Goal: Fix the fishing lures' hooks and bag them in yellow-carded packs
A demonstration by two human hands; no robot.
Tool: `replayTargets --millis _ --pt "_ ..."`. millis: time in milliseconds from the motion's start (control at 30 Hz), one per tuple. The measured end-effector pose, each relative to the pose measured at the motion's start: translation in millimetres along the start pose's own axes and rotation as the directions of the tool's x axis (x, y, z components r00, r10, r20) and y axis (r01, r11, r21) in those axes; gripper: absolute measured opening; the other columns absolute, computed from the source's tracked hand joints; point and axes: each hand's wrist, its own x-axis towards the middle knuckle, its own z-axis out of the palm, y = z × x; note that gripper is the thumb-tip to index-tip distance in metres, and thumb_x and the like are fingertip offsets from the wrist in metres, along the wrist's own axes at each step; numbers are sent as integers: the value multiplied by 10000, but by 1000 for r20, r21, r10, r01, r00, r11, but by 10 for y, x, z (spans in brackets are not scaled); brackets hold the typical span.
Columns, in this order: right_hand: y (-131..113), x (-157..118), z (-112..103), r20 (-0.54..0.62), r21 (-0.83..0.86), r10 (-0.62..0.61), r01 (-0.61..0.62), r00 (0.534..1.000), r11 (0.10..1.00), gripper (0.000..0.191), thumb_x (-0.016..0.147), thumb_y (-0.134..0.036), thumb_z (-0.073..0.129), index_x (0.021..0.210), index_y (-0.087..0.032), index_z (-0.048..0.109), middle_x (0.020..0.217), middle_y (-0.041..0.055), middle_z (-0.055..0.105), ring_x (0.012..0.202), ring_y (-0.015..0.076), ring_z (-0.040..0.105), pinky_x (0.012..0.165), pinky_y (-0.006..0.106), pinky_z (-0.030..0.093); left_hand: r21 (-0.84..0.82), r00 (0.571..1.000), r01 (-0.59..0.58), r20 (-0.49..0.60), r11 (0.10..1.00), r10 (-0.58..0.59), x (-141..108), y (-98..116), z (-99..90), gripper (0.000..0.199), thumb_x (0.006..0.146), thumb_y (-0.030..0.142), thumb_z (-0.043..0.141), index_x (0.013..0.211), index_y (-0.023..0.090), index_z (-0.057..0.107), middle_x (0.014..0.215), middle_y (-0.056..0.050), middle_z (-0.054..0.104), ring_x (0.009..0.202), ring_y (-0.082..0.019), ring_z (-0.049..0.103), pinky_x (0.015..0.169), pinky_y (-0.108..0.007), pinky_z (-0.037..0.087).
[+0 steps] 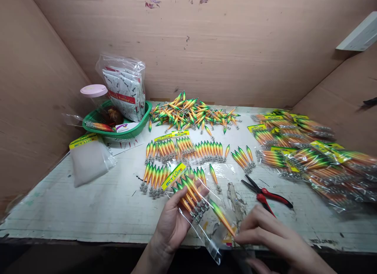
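My left hand [173, 221] holds a clear plastic bag with a yellow "BCT LURE" header [173, 176], tilted over the front of the table. Several green-and-orange fishing lures [191, 190] lie inside it, their metal hooks bunched at the lower end. Between the fingertips of my right hand [273, 234] is a single fishing lure [220, 215], its green tip pointing up and left toward the bag. That lure's hook end is hidden by my fingers. Behind the bag, rows of loose lures [210, 150] lie side by side, with a lone one [214, 175] just right of them.
A heap of lures [188, 113] lies at the back. Filled packs [312, 160] are piled at right. Red-handled pliers [265, 195] lie near my right hand. At left are a green basket [129, 131] with bags and a pink-lidded cup, and a stack of empty bags [90, 164].
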Motion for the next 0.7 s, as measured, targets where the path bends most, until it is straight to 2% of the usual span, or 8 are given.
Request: replayTargets --millis 67,133,233,333,467,567,700 --pt "42 99 115 -83 -109 -46 36 996 993 306 827 -112 599 1091 -264 616 856 57 660 767 184 608 680 295 541 4 1000 -1 -3 1000 1 -14 -15 26 510 862 84 504 1370 99 455 1134 -159 694 1071 -269 654 1008 -428 467" --pt "98 133 237 -190 -196 -91 53 978 979 368 830 -74 564 1162 -232 582 905 69 671 790 192 588 695 321 534 18 1000 -3 7 1000 3 -27 -25 49 494 871 91 498 1363 97 463 1107 -153 703 1056 -262 660 1001 -422 473" --pt "151 117 368 -266 -269 -127 53 956 962 457 836 -45 534 1261 -215 530 986 79 684 830 208 567 732 359 518 12 1000 -3 27 1000 3 -40 -27 60 472 886 107 483 1357 102 469 1074 -141 713 1037 -255 668 994 -421 478" --pt "146 106 391 -272 -327 -152 57 950 943 464 840 -84 570 1283 -216 538 998 84 682 867 224 564 760 380 510 -22 999 -2 36 1000 3 -48 -20 49 484 877 93 482 1361 107 465 1048 -128 722 1025 -255 673 994 -429 478" --pt "116 125 356 -320 -313 -119 14 940 950 465 849 -90 565 1291 -232 558 881 79 646 816 217 560 703 367 508 -38 999 0 43 999 2 -62 -17 46 491 871 82 484 1361 110 466 1054 -127 722 1030 -259 671 998 -437 475" --pt "111 119 371 -353 -253 -58 -35 934 967 493 877 -88 522 1340 -256 521 828 66 625 778 208 553 638 340 507 -37 999 -12 34 999 13 -80 -26 59 494 867 77 491 1359 112 468 1070 -126 718 1038 -253 667 1002 -430 475" --pt "120 81 443 -353 -260 -36 -61 935 964 564 887 -78 495 1412 -277 439 866 68 637 782 212 560 668 364 506 -26 998 -52 23 998 53 -90 -49 74 481 862 77 507 1341 124 493 1082 -118 716 1028 -244 672 1001 -413 480"
